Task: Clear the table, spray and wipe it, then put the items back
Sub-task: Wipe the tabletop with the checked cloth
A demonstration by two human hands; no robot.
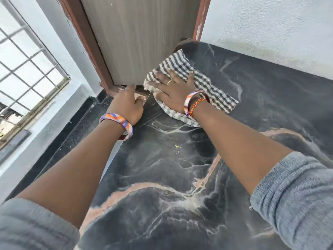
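Right grip (pixel 173 92) flat, fingers spread, pressing checked cloth (pixel 201 83) onto counter (pixel 171 177) near door (pixel 140 37); left grip (pixel 126 103) on counter edge, fingers seemingly curled.

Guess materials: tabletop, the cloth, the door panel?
Tabletop: looks like polished dark marble or a marble-print laminate; pale pink-white veins, slight sheen. Cloth under right hand: woven cotton-like fabric, black-white checks, ribbed. Door panel: probably grey woodgrain laminate, matte, vertical streaks.

a grey wood-grain door (pixel 140 38) stands in a reddish-brown frame (pixel 84 42) at the far end. a barred window (pixel 27 69) is set in the white wall (pixel 270 27) on the left, above a dark floor (pixel 59 141).
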